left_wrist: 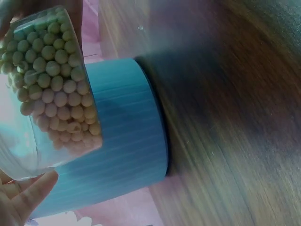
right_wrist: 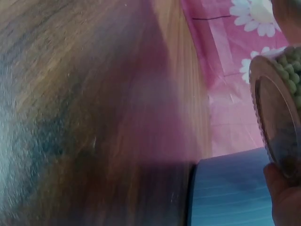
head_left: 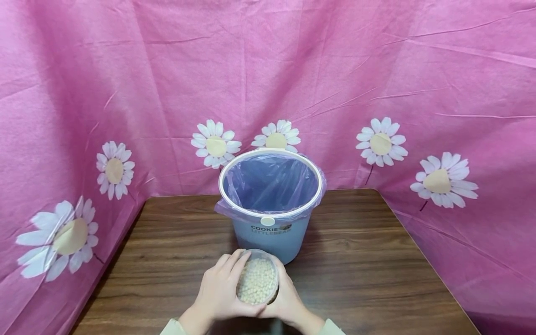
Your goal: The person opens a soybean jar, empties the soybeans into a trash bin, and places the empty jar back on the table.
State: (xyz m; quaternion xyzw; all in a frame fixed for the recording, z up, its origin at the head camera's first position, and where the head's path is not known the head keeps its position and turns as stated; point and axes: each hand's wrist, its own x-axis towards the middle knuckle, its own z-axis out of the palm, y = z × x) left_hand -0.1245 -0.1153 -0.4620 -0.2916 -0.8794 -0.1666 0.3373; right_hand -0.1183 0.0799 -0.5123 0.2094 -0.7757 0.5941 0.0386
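Both hands grip a clear plastic tub (left_wrist: 19, 150) in front of the bin. It holds many round, pale beans (head_left: 257, 281), likely soybeans. My left hand (head_left: 219, 286) curls its fingers round the tub's left side, and my right hand (head_left: 289, 298) holds the right side. The thumbs come close together at the near edge. In the left wrist view, the tub is tilted, with beans packed along one side. Its round, ridged end (right_wrist: 275, 117) shows in the right wrist view, with fingertips (right_wrist: 273, 175) at the rim.
A blue bin (head_left: 270, 242) with a white rim (head_left: 222, 186) stands upright beyond the tub. A thin purple bag (head_left: 307, 186) lines it and folds over the rim. Both stand on a brown wooden table (head_left: 360, 260). A pink cloth (head_left: 326, 70) with white daisies surrounds the table.
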